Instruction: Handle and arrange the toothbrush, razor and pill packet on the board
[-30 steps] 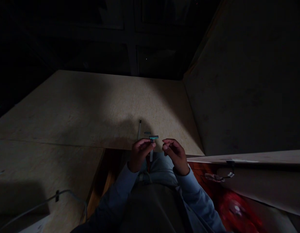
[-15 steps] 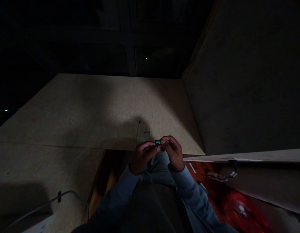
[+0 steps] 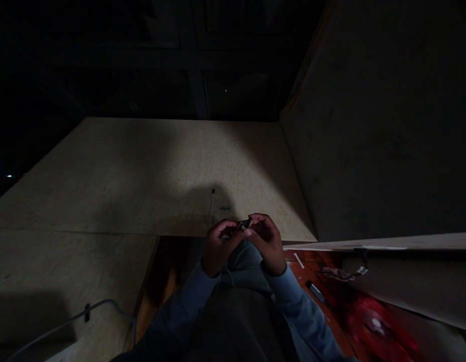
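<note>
My left hand and my right hand meet over the near edge of a wooden board table, fingers pinched together. Between the fingertips is a small razor head, dark with a teal edge, gripped from both sides. The razor's pale handle is hidden behind my hands. Just beyond them on the board lie a thin white stick and a tiny teal strip. The scene is very dim.
A second board stands upright on the right. A lower shelf edge carries a small cable. A grey cable crosses the board at the lower left. Red patterned floor with small items lies below right.
A second ago my hands were apart, the left holding the razor upright. The right hand came in and both now pinch the razor head; its handle dropped out of sight.
</note>
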`<state>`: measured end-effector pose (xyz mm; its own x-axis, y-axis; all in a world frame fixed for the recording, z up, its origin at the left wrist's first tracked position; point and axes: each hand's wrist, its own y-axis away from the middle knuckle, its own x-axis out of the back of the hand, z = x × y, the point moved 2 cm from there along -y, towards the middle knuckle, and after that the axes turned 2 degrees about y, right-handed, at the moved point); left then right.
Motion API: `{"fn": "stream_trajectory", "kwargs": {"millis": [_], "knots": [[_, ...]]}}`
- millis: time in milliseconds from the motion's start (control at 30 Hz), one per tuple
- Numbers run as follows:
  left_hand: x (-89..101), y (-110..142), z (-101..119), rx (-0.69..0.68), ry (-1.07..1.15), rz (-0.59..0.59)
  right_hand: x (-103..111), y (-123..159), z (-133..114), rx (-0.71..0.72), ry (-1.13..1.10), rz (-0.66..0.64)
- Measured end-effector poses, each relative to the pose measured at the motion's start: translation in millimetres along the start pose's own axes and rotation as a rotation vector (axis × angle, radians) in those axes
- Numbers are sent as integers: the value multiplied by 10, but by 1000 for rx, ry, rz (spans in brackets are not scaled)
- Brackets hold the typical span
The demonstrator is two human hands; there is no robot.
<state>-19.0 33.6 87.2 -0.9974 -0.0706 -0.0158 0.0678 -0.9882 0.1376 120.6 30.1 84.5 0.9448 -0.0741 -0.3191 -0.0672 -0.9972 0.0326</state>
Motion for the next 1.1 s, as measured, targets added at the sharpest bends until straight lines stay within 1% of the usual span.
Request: {"fn": "stream_trajectory", "kwargs": {"millis": [100,167,233,333,367,433,633,767,867,967,1100], "knots": [[10,15,-9,-46,-31,8,26,26,-25,3,4,-22],[17,29,7,-35,-5,-30,57,38,-41,-2,10,-56],[10,44,40,37,71,-129,98,48,-42,-3,10,-75],[-29,69,113,179,207,-322,154,60,-7,-6,-29,-105],[-44,77,138,206,239,-365,167,63,11,-14,-53,-122],[-67,91,177,228,274,-402,187,67,48,-39,-98,-148],[-80,124,221,210,267,-413,170,49,117,-119,-210,-169],[-58,134,254,197,251,-377,93,28,159,-169,-308,-184],[-48,146,278,173,238,-356,50,25,179,-203,-316,-172],[-42,162,297,145,226,-361,20,29,157,-197,-325,-182],[-28,174,304,133,209,-357,3,36,101,-148,-327,-226]]}}
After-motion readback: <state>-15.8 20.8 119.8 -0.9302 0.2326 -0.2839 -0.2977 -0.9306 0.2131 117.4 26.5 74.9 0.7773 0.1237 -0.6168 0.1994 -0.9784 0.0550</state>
